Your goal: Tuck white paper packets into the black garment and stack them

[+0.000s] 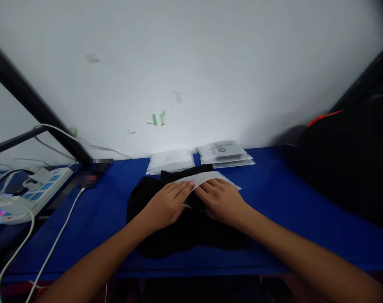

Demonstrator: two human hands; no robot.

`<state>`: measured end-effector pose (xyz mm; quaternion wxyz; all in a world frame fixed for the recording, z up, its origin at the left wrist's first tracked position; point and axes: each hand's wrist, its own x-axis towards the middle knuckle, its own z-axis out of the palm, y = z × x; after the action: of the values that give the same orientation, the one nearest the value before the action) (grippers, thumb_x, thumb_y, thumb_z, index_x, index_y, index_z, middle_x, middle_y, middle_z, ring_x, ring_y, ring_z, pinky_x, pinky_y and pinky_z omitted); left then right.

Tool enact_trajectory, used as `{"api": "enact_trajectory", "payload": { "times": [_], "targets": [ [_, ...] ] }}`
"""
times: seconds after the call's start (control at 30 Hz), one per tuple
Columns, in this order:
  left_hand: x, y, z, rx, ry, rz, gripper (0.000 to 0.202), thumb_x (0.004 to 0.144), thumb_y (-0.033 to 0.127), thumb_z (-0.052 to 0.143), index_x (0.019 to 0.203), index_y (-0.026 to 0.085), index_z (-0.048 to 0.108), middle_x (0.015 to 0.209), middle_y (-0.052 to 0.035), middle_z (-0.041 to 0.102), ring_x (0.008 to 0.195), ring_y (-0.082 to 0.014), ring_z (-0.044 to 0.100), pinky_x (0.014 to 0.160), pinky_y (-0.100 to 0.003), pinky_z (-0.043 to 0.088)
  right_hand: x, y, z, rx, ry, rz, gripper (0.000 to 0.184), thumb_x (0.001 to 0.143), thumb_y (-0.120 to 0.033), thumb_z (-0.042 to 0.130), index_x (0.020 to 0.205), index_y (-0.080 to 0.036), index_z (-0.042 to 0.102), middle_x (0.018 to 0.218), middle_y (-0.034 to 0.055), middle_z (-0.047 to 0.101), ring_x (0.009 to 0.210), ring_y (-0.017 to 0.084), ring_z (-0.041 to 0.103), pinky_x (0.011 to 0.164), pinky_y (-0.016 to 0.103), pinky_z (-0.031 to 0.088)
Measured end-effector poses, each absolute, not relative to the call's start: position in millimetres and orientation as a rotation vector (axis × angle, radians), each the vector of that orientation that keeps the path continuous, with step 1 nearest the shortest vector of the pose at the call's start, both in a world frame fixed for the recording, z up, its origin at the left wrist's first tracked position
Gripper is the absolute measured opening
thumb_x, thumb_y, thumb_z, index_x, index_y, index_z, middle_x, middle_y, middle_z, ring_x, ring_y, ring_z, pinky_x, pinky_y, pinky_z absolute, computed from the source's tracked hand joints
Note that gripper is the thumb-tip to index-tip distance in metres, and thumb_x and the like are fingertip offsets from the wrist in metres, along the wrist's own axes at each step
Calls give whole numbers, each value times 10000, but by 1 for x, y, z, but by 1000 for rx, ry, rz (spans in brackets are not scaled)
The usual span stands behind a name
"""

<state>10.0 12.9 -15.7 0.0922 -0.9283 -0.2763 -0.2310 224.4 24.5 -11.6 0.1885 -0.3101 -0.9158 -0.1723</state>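
Observation:
A white plastic bag [227, 177] lies over a folded black garment [191, 235] in the middle of the table. My left hand [166, 204] is closed at the bag's left edge, fingertips pressing on the white film. On the other side, my right hand [221, 200] has its fingers curled at the bag's open mouth. Dark cloth shows between the two hands. The right fingertips are partly hidden, so I cannot tell whether they also grip the cloth.
Behind the garment lie a flat white packet [171, 160] and a stack of printed white packets [223, 150]. A power strip [43, 193] and white cables [57, 240] occupy the left of the blue table [283, 202]. A large black object [346, 168] stands at right.

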Motion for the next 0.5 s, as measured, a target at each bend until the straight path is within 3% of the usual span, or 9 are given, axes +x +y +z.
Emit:
{"api": "enact_trajectory", "payload": {
  "times": [0.13, 0.27, 0.5],
  "targets": [
    [7, 15, -16, -2619, -733, -749, 526, 903, 41, 380, 1428, 67, 368, 1261, -183, 628, 1196, -252, 592, 916, -407, 554, 231, 24, -4, -686, -2441, -520, 219, 780, -158, 499, 917, -102, 660, 762, 99, 658, 689, 225, 567, 577, 343, 429],
    [-4, 19, -7, -2451, -762, -829, 545, 872, 1, 377, 1402, 114, 432, 1222, -138, 663, 1147, -224, 630, 871, -348, 571, 240, 20, 6, -335, -2202, -588, 410, 958, -280, 309, 995, -48, 646, 865, 165, 695, 801, 260, 609, 601, 365, 470],
    [-41, 54, -11, -2255, -1065, -916, 563, 823, -15, 386, 1327, 185, 538, 1251, -81, 653, 1191, -216, 590, 969, -393, 518, 236, 8, 12, -92, -2120, -587, 224, 886, -88, 440, 943, -89, 657, 888, 114, 733, 837, 215, 661, 654, 329, 520]
  ]
}}
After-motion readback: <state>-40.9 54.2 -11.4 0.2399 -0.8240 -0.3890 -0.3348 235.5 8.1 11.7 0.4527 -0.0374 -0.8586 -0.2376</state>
